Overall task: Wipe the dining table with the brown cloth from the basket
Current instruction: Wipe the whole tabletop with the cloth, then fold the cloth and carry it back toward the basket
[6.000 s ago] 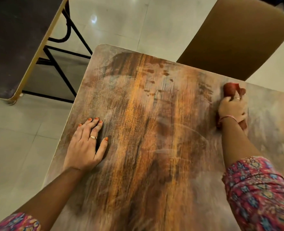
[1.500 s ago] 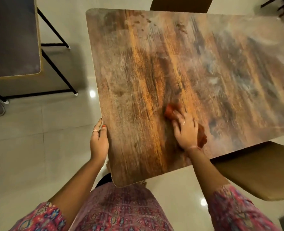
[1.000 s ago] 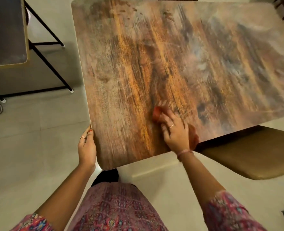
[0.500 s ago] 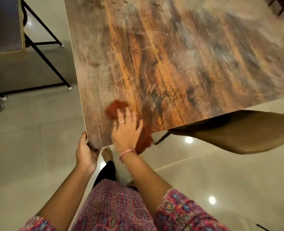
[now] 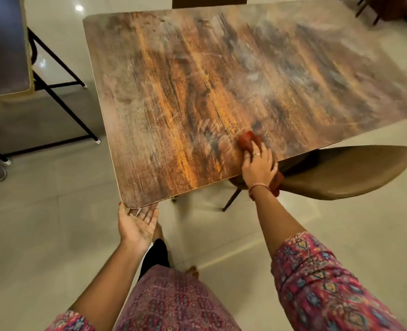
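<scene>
The dining table (image 5: 197, 91) has a streaked brown and orange wood-look top that fills the middle of the view. My right hand (image 5: 258, 167) presses the brown cloth (image 5: 249, 139) flat on the near edge of the table, right of its near corner. Part of the cloth hangs off the edge below my wrist. My left hand (image 5: 136, 223) is palm up, fingers spread, just under the near left corner of the table, holding nothing. No basket is in view.
A tan padded chair (image 5: 346, 173) is tucked under the table's near right side. Another chair back (image 5: 209, 1) shows at the far edge. A dark table (image 5: 4, 44) on black metal legs stands to the left. The floor is glossy pale tile.
My right hand has slid the cloth rightward along the near edge, away from the corner. My left hand let go of the corner and turned palm up beneath it.
</scene>
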Demonstrator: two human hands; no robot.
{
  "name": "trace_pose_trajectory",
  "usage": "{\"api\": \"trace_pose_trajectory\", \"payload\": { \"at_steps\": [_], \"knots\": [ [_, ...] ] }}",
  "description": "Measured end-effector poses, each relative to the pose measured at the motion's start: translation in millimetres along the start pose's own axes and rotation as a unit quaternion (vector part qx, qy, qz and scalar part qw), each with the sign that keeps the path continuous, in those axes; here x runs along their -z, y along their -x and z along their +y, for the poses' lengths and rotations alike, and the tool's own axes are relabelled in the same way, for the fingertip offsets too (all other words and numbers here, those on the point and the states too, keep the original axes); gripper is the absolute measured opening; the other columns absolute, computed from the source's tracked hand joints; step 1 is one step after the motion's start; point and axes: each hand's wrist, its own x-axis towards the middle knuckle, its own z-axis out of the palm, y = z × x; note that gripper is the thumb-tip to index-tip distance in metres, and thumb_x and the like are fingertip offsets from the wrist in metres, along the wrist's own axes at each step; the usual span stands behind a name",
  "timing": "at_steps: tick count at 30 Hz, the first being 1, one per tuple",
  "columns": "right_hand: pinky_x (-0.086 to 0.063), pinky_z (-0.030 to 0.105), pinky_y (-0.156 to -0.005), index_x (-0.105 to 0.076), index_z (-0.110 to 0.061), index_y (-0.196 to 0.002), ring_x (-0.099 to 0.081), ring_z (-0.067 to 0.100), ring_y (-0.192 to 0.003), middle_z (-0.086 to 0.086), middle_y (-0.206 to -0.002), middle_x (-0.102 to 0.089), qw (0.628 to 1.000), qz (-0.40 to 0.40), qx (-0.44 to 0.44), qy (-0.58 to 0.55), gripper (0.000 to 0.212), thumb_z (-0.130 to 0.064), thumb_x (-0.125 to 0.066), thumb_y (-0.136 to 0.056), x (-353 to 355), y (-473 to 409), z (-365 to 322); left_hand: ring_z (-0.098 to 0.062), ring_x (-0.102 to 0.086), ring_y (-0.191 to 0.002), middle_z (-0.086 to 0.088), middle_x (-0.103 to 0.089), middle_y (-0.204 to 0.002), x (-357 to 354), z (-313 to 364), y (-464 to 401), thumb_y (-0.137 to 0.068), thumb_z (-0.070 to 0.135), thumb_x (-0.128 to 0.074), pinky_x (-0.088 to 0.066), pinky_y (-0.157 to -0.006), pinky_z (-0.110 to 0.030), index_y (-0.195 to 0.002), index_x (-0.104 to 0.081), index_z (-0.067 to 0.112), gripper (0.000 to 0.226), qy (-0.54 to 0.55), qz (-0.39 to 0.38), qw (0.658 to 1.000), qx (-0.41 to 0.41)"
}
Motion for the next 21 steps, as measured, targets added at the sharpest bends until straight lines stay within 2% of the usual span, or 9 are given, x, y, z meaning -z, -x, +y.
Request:
{"api": "trace_pose_trajectory", "payload": {
  "at_steps": [3,5,8,11,14,15,19,21],
  "knots": [
    [-0.003,0.055,-0.117,-0.038,-0.032,-0.146,-0.008,0.021,-0.149,-0.004,-0.160,-0.022,0.994,0.022,-0.092,-0.057,0.044,-0.033,-0.038,-0.102,-7.2,8.6,-19.1,-0.021,-0.062,-0.102,-0.007,-0.063,-0.107,0.7,-3.3,2.1,-0.095,0.053,-0.036,-0.045,-0.089,-0.032,-0.105,-0.056,0.014,0.045,0.008,-0.004,1.000,0.000],
    [-0.003,0.055,-0.117,-0.038,-0.032,-0.145,-0.007,0.020,-0.149,-0.005,-0.160,-0.022,0.994,0.025,-0.084,-0.068,0.043,-0.031,-0.039,-0.102,-24.0,34.4,-47.1,-0.022,-0.062,-0.104,-0.007,-0.063,-0.110,1.6,-3.1,2.5,-0.094,0.053,-0.036,-0.046,-0.089,-0.033,-0.103,-0.056,0.015,0.044,0.012,-0.006,1.000,-0.001],
    [0.000,0.053,-0.116,-0.038,-0.035,-0.144,-0.004,0.016,-0.149,-0.009,-0.160,-0.019,0.998,0.003,-0.008,-0.068,0.044,-0.028,-0.041,-0.101,-51.0,89.9,-84.2,-0.023,-0.063,-0.103,-0.009,-0.065,-0.109,3.7,-6.5,4.8,-0.093,0.057,-0.035,-0.047,-0.088,-0.034,-0.104,-0.057,0.012,0.051,0.003,-0.015,1.000,0.008],
    [0.006,0.049,-0.116,-0.033,-0.040,-0.145,-0.001,0.012,-0.149,-0.013,-0.160,-0.015,0.991,-0.066,0.095,-0.062,0.044,-0.029,-0.035,-0.102,-70.6,141.2,-104.0,-0.023,-0.063,-0.099,-0.010,-0.066,-0.106,6.8,-13.6,7.3,-0.095,0.058,-0.028,-0.048,-0.087,-0.034,-0.105,-0.057,0.008,0.059,-0.018,-0.018,0.999,0.025],
    [0.008,0.048,-0.116,-0.036,-0.038,-0.144,0.000,0.010,-0.148,-0.013,-0.160,-0.015,0.968,-0.142,0.194,-0.076,0.043,-0.029,-0.035,-0.102,-79.9,175.6,-109.6,-0.019,-0.067,-0.084,-0.007,-0.071,-0.092,11.4,-22.2,12.9,-0.097,0.052,-0.027,-0.054,-0.073,-0.030,-0.105,-0.060,0.014,0.051,-0.036,-0.033,0.997,0.054],
    [0.008,0.049,-0.117,-0.037,-0.036,-0.144,0.001,0.010,-0.148,-0.012,-0.160,-0.016,0.958,-0.165,0.217,-0.087,0.042,-0.028,-0.036,-0.102,-81.2,182.7,-109.9,-0.019,-0.068,-0.083,-0.006,-0.073,-0.091,13.2,-24.4,15.1,-0.097,0.050,-0.029,-0.054,-0.073,-0.030,-0.108,-0.061,0.016,0.048,-0.035,-0.048,0.996,0.066],
    [0.005,0.047,-0.117,-0.039,-0.033,-0.144,-0.001,0.010,-0.148,-0.011,-0.159,-0.020,0.929,-0.234,0.228,-0.174,0.043,-0.022,-0.038,-0.103,-74.8,195.5,-100.1,-0.020,-0.053,-0.116,-0.005,-0.063,-0.120,13.6,-39.4,30.0,-0.097,0.041,-0.035,-0.041,-0.095,-0.036,-0.130,-0.051,0.019,0.042,-0.006,-0.122,0.986,0.110],
    [-0.002,0.046,-0.119,-0.040,-0.031,-0.145,-0.006,0.012,-0.148,-0.009,-0.159,-0.023,0.917,-0.248,0.208,-0.232,0.043,-0.022,-0.040,-0.103,-68.0,196.6,-91.6,-0.019,-0.048,-0.119,-0.004,-0.057,-0.124,11.1,-48.1,35.2,-0.099,0.038,-0.032,-0.037,-0.099,-0.033,-0.139,-0.041,0.019,0.045,-0.019,-0.128,0.986,0.103]
  ]
}}
